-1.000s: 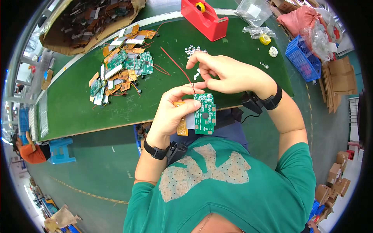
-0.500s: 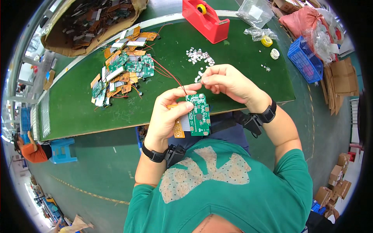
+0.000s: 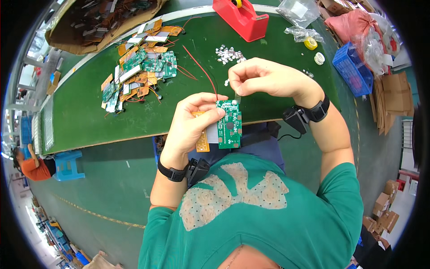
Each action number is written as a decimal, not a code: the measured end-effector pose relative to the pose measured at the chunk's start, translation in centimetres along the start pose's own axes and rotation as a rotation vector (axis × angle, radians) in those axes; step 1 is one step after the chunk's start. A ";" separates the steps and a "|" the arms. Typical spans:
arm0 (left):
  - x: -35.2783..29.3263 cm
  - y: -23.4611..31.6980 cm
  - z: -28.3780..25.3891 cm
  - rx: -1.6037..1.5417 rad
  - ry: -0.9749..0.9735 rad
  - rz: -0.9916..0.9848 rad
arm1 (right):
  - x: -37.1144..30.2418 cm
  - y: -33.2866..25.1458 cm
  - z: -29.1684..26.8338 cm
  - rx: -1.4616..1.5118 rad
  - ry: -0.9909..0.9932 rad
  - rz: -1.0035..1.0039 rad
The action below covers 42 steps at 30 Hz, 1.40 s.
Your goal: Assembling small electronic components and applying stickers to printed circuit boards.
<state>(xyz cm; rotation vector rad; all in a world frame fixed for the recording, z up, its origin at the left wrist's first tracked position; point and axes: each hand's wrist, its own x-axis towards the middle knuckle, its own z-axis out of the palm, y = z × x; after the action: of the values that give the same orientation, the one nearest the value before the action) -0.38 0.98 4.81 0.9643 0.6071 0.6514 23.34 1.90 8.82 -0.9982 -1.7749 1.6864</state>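
My left hand (image 3: 190, 119) grips a green circuit board (image 3: 230, 127) near the table's front edge, thumb on its face. An orange perforated piece (image 3: 202, 140) and a whitish strip show beside the board under that hand. A red wire (image 3: 204, 69) and a dark one run up from the board's top. At the board's upper right corner my right hand (image 3: 257, 80) pinches a thin greyish strip (image 3: 237, 96), whose lower end meets the corner; its exact kind is unclear. Beyond the right hand lie several small white pieces (image 3: 229, 54).
To the left on the green table (image 3: 89, 96) is a pile of boards and orange parts (image 3: 139, 74). A cardboard box (image 3: 67, 40) of similar parts stands behind. A red tape dispenser (image 3: 245, 22), tape rolls (image 3: 310, 43) and a blue basket (image 3: 351, 69) are further right.
My right hand has come from the small white pieces to the board's upper right corner, with a thin strip now visible in its fingers. The left hand still holds the board.
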 end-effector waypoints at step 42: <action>-0.2 -0.2 0.2 0.213 0.007 0.094 | -1.0 -0.7 1.9 -0.224 -0.040 0.097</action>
<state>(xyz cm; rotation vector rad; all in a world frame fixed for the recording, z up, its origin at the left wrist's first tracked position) -0.34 0.59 4.77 1.1957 0.6493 0.6825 22.40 -0.01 9.42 -1.1699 -2.0053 1.5996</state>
